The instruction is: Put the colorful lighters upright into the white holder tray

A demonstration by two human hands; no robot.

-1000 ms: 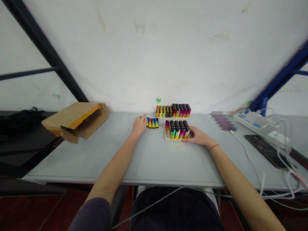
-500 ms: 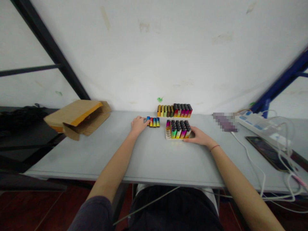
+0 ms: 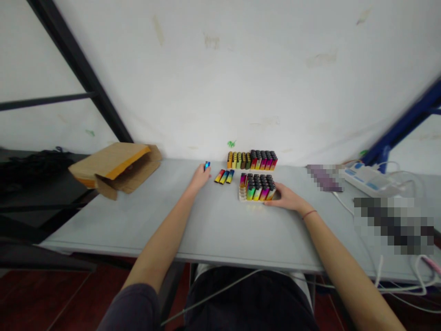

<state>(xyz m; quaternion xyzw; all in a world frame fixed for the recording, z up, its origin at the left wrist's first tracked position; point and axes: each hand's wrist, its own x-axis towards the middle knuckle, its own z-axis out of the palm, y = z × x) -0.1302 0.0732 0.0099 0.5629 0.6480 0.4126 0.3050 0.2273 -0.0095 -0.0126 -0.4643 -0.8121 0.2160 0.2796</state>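
In my left hand [image 3: 200, 177] is a blue lighter [image 3: 207, 166], its end sticking up past the closed fingers. Beside that hand, three loose lighters [image 3: 224, 176] in red, yellow and blue lie slanted on the table. My right hand [image 3: 287, 198] grips the right end of a pale tray [image 3: 243, 196], thumb along the front, fingers behind and partly hidden. Upright lighters [image 3: 261, 187] with black tops fill most of this tray; slots at its left front hold none.
Against the wall stand more upright lighters, yellow-to-dark ones [image 3: 239, 160] and red-purple ones [image 3: 263, 160]. An open brown paper bag [image 3: 113, 163] lies at the left. A power strip [image 3: 367, 177] and white cables occupy the right side of the grey table [image 3: 220, 230].
My left hand has lifted the blue lighter off the left end of the row. The three others have shifted and now lie slanted. My right hand stays on the tray.
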